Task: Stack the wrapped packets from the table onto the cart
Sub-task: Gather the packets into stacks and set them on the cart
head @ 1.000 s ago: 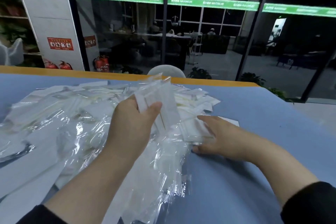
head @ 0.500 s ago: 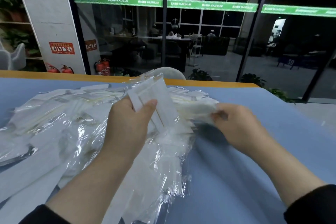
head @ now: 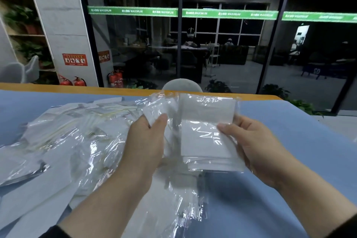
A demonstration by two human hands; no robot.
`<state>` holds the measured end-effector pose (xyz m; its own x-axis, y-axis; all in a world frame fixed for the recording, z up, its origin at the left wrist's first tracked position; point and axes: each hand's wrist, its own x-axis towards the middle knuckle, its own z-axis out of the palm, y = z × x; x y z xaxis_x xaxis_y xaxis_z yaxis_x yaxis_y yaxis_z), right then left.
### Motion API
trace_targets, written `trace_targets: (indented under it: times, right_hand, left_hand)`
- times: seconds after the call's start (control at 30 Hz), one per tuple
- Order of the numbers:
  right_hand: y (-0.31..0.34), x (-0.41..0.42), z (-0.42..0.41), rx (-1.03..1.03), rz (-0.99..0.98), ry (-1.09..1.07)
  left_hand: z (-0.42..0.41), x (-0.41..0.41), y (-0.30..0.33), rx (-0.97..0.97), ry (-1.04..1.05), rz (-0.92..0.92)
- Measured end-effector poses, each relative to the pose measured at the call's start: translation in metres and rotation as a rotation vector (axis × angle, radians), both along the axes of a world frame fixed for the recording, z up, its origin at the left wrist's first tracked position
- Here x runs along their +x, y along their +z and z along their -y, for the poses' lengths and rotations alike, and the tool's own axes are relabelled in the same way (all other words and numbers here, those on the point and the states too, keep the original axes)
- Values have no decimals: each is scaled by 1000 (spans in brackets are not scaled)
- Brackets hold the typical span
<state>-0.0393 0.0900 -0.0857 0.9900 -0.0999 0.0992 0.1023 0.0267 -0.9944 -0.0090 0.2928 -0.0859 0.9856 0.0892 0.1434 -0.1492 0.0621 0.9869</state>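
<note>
A loose heap of clear-wrapped white packets (head: 63, 141) covers the left half of the blue table (head: 289, 160). My left hand (head: 146, 141) grips a small bunch of packets (head: 158, 110) between thumb and fingers, raised above the heap. My right hand (head: 251, 147) holds a flat stack of wrapped packets (head: 206, 131) from its right side, thumb on top, lifted off the table beside the left hand's bunch. No cart is in view.
The table's wooden far edge (head: 58, 88) runs across the view, with a white chair back (head: 181, 86) just behind it. Beyond stand a glass wall, red fire extinguishers (head: 116, 81) and a shelf with plants at the left.
My right hand has lifted packets off the table's right side and brought them up next to my left hand's bunch. The view has tilted upward a little.
</note>
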Motion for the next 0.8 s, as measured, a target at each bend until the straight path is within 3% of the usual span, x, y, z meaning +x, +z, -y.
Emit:
trace_targets:
  times: [0.2,0.37,0.47,0.57,0.8]
  right_hand:
    - [-12,5,-12,-123,27,-36]
    - [-12,4,-11,-261,52,27]
    - [-9,2,-7,-252,52,53]
    - [2,-1,1,-311,100,-61]
    - [24,-8,6,162,318,-313]
  left_hand:
    - [7,-3,-6,-102,-166,-87]
    - [7,-6,-6,-131,-139,-117]
    - [0,-1,-6,-202,-46,-102]
    - [-8,3,2,-254,138,-90]
    - [-8,-2,10,-203,131,-87]
